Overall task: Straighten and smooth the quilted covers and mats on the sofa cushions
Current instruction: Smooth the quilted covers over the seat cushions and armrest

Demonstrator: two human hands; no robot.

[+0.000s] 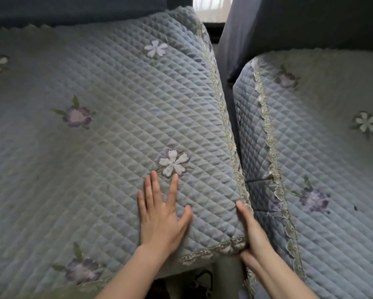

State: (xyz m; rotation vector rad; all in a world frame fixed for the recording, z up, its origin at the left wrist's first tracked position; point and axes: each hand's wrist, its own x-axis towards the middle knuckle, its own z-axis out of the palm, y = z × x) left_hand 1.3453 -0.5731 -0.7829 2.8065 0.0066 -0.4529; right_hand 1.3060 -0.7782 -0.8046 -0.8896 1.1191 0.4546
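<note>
Left hand (161,214) flat on quilted cover (95,147) | right hand (249,229) grips its corner

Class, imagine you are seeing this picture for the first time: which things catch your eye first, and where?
Two bare hands at bottom centre: the left hand lies flat on the left quilted cover, the right hand grips its lace-trimmed front corner. Just above the left hand sits an embroidered white flower; a second quilted cover lies to the right across a narrow gap.
</note>
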